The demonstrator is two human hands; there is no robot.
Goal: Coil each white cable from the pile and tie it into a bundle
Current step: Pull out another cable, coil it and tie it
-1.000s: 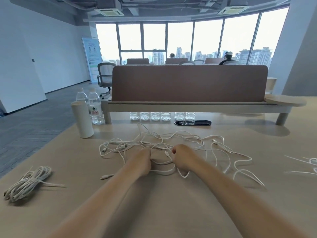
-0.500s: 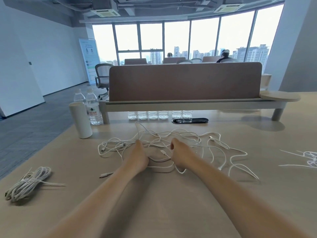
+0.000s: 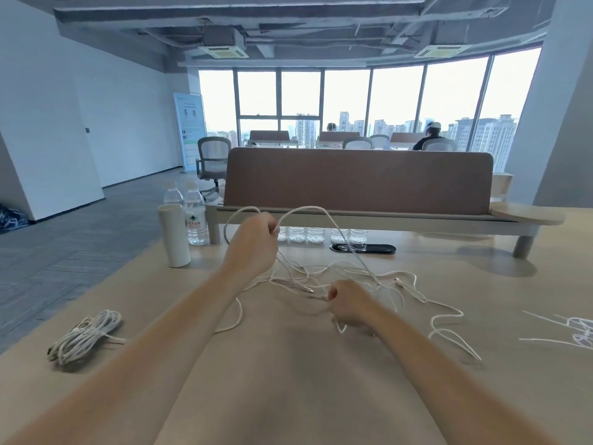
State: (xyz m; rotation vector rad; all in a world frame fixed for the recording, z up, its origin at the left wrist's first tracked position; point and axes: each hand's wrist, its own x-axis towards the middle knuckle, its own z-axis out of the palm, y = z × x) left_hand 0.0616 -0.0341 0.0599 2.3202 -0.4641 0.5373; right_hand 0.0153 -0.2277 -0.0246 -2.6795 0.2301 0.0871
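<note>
Nearest us on the tabletop (image 3: 288, 390), the right grip (image 3: 348, 305) is sitting low at the near edge of the pile (image 3: 378, 281), fingers curled and pinching a strand (image 3: 313, 296) close to what looks like a plug end. Whether that strand belongs to the same line going up on the left, I cannot tell. Off to the near left, one finished bundle (image 3: 86, 337) is lying well apart from the work, and loose ties (image 3: 577, 332) are waiting at the far right edge. Further out, the left grip (image 3: 256, 242) is raised above the pile, closed on a white cable (image 3: 321, 211) that is arching up on both sides and dropping back into the tangle. The job here, as I judge it, is freeing one cable: the low hand should be anchoring the end while the high one is drawing slowly, watching for loops snagging neighbouring cables instead of yanking. Once it is running free, even loops will tie neatly. Beyond the hands, a white cylinder (image 3: 173, 236) and water bottles (image 3: 195, 216) are standing at the left, a black plate (image 3: 362, 248) is lying near the divider panel (image 3: 359, 181).
</note>
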